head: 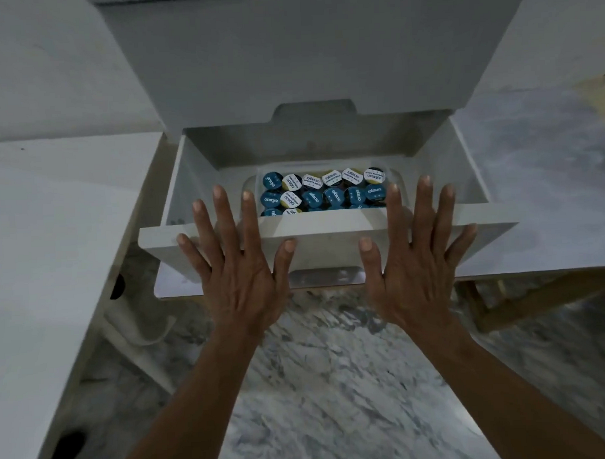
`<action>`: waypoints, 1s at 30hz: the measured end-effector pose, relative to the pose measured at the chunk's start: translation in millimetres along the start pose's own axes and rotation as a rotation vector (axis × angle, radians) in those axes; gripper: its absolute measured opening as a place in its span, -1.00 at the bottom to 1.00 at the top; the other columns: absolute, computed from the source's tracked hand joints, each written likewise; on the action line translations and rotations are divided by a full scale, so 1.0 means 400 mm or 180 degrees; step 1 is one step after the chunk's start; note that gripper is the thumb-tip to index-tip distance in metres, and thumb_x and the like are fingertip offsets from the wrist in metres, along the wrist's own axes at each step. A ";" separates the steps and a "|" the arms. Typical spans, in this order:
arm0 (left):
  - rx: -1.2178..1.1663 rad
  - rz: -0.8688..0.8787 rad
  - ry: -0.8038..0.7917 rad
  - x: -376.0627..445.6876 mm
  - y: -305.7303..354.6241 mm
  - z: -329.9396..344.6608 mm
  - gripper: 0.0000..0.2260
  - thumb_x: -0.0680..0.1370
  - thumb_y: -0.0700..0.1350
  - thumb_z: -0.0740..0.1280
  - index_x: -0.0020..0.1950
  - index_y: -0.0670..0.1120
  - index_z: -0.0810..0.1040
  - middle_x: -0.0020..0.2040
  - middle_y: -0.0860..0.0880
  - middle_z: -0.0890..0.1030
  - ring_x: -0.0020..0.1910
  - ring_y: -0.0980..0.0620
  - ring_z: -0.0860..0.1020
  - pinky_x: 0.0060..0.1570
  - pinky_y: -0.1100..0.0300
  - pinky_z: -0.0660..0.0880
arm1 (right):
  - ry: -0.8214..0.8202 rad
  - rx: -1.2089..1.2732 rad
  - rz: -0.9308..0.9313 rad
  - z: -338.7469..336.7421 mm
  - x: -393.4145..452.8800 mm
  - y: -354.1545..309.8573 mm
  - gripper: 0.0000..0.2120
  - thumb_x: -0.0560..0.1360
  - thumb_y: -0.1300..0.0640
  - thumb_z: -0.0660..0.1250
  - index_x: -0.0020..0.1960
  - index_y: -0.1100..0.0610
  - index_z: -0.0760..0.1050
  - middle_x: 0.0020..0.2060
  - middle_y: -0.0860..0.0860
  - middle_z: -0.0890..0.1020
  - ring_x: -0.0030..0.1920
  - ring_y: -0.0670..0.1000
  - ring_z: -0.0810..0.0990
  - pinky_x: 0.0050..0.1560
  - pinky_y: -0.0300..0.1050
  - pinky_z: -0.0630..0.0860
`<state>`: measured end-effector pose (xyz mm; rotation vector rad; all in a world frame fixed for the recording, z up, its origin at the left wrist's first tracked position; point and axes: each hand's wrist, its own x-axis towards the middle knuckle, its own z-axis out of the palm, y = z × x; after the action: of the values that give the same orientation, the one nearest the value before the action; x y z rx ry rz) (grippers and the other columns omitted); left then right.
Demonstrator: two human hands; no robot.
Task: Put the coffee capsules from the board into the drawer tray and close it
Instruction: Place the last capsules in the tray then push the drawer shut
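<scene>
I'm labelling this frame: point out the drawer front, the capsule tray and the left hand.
drawer front (329, 244): head view, bare panel between the hands.
capsule tray (250, 184): head view, clear left rim.
left hand (240, 265): head view, back of the hand.

drawer (329, 244): pulled out, centre of the frame
capsules (322, 192): packed in rows inside the tray (250, 186)
left hand (239, 266): flat, fingers spread on the drawer front
right hand (417, 259): likewise

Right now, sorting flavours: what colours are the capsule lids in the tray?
Head view: the capsule lids are mostly blue, several white, some with yellow.
</scene>
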<state>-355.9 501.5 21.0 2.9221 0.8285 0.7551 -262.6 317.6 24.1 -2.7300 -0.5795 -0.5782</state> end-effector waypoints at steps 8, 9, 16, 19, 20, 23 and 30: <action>-0.0032 0.0010 0.0291 0.020 0.002 0.034 -0.28 0.58 0.28 0.07 0.58 -0.01 -0.18 0.59 -0.17 -0.10 0.57 -0.22 -0.14 0.48 -0.28 -0.19 | 0.0355 -0.0014 -0.0045 0.046 0.028 0.007 -0.33 0.57 -0.21 0.04 0.59 0.03 0.00 0.57 0.12 -0.06 0.57 0.22 -0.12 0.41 0.48 -0.15; -0.0041 0.0016 0.0288 0.027 0.003 0.037 -0.29 0.58 0.28 0.05 0.58 -0.01 -0.17 0.60 -0.17 -0.10 0.57 -0.22 -0.14 0.48 -0.28 -0.18 | 0.0350 -0.0013 -0.0047 0.050 0.036 0.007 -0.33 0.57 -0.21 0.03 0.59 0.03 -0.01 0.58 0.12 -0.06 0.57 0.22 -0.13 0.41 0.48 -0.15; -0.0011 0.0039 0.0261 0.116 0.007 0.067 -0.31 0.59 0.27 0.03 0.59 0.01 -0.18 0.60 -0.14 -0.11 0.57 -0.18 -0.15 0.47 -0.31 -0.13 | 0.0280 0.0044 0.0016 0.085 0.133 -0.009 -0.36 0.59 -0.25 -0.07 0.59 -0.04 -0.09 0.59 0.08 -0.08 0.57 0.17 -0.15 0.39 0.50 -0.12; 0.0000 0.0077 0.0287 0.158 0.008 0.081 -0.33 0.60 0.25 0.01 0.59 -0.01 -0.16 0.60 -0.14 -0.11 0.58 -0.17 -0.15 0.46 -0.32 -0.11 | 0.0313 0.0006 0.0010 0.103 0.178 -0.012 -0.37 0.59 -0.25 -0.08 0.59 -0.05 -0.09 0.59 0.08 -0.06 0.57 0.17 -0.14 0.38 0.51 -0.11; 0.0002 0.0080 0.0304 0.173 0.009 0.084 -0.33 0.61 0.25 0.00 0.59 -0.02 -0.16 0.60 -0.14 -0.12 0.57 -0.18 -0.15 0.46 -0.33 -0.11 | 0.0338 0.0023 0.0003 0.107 0.194 -0.013 -0.37 0.60 -0.24 -0.07 0.59 -0.05 -0.09 0.59 0.08 -0.05 0.57 0.18 -0.13 0.39 0.51 -0.11; -0.0006 0.0089 0.0358 0.222 0.014 0.091 -0.34 0.61 0.25 -0.03 0.60 -0.03 -0.14 0.60 -0.14 -0.12 0.57 -0.18 -0.15 0.47 -0.31 -0.14 | 0.0392 0.0082 -0.0004 0.115 0.243 -0.016 -0.38 0.60 -0.25 -0.10 0.59 -0.06 -0.09 0.59 0.08 -0.05 0.57 0.18 -0.13 0.39 0.51 -0.12; -0.0048 0.0104 0.0358 0.310 0.012 0.123 -0.34 0.61 0.27 -0.05 0.59 -0.01 -0.16 0.61 -0.11 -0.14 0.58 -0.14 -0.18 0.48 -0.28 -0.16 | 0.0365 0.0209 0.0010 0.149 0.324 -0.026 -0.39 0.62 -0.24 -0.06 0.59 -0.07 -0.12 0.59 0.04 -0.10 0.57 0.14 -0.18 0.38 0.50 -0.12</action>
<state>-239.1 564.6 33.7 2.9098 0.7807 0.9315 -139.4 389.8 30.6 -2.6159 -0.5557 -0.6971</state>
